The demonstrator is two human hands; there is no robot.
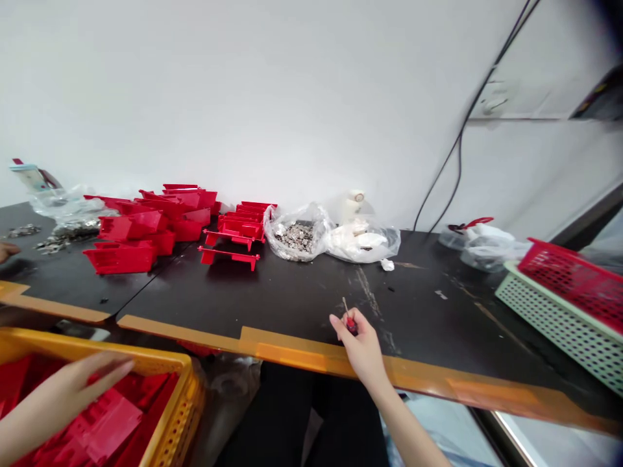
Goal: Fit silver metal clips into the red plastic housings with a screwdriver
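My right hand (359,337) is closed round the red handle of a small screwdriver (350,322), its thin shaft pointing up, just above the front of the black table. Over the yellow crate (187,383) at the lower left hovers my left hand (92,376), fingers stretched out and holding nothing. Red plastic parts (109,421) fill that crate below it. On the table a short row of red parts (231,258) stands near the middle, left of an open clear bag of small metal pieces (296,239).
More red parts (126,256) are piled at the left, near another bag with metal pieces (73,227). Another person's hand (7,251) shows at the left edge. White plastic bags (360,241) lie by the wall. Green and red baskets (559,318) stand at the right.
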